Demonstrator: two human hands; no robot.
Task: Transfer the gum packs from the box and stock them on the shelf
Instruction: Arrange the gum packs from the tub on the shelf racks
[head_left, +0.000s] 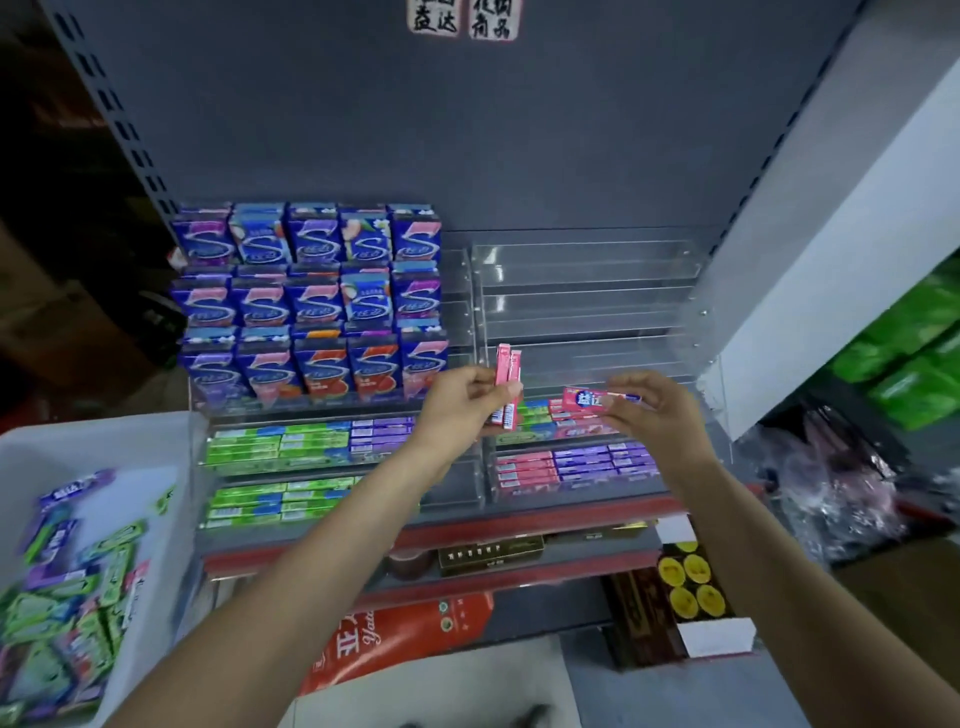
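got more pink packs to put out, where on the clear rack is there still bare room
The upper clear tiers on the right lie bare, bordered by the tall blue boxes on their left. The tier behind the pink pack in the right hand looks open too. The green rows and pink and purple rows are crowded.

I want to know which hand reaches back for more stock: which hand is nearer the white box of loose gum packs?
Left. The left hand is up and right of the white box; the right hand is farther right.
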